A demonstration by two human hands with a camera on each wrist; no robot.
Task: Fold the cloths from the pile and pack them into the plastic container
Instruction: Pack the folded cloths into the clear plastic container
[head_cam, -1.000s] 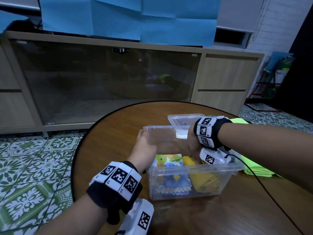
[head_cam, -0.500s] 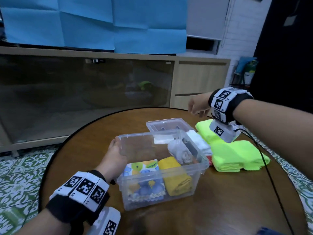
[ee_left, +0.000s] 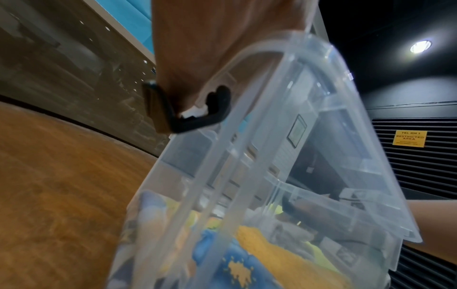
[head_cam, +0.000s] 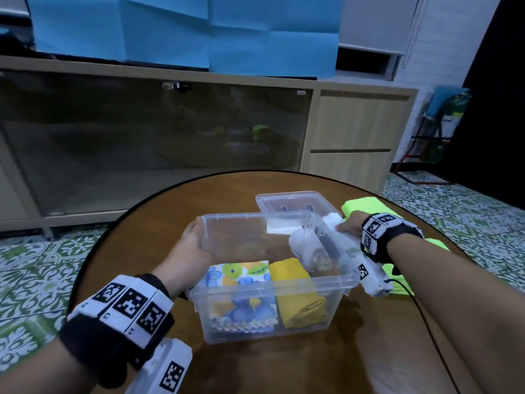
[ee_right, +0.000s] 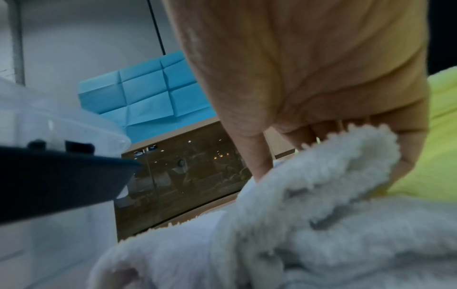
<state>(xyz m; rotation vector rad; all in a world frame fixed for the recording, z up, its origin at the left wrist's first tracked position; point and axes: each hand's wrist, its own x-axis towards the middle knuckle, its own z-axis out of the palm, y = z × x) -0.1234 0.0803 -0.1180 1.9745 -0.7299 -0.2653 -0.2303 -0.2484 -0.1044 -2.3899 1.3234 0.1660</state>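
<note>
The clear plastic container (head_cam: 338, 268) stands mid-table with a floral cloth (head_cam: 238, 275), a yellow cloth (head_cam: 292, 280) and a white rolled cloth (head_cam: 306, 248) inside. My left hand (head_cam: 196, 245) holds its left wall, palm against the rim (ee_left: 247, 64). Just beyond its right wall, my right hand (head_cam: 349, 226) grips a white fluffy cloth (ee_right: 321, 215), with its fingers (ee_right: 257, 156) and thumb curled round a fold of it. The neon green cloth pile (head_cam: 366, 204) lies behind and under that hand.
The container's clear lid (head_cam: 292, 201) lies on the round wooden table (head_cam: 142, 237) just behind the container. A black cable (head_cam: 426, 322) runs from my right wrist across the table. A long cabinet (head_cam: 355, 132) stands beyond the table.
My right hand left the inside of the container, rose over the green pile, then came down onto the white fluffy cloth and took hold of it. The left hand stayed on the container.
</note>
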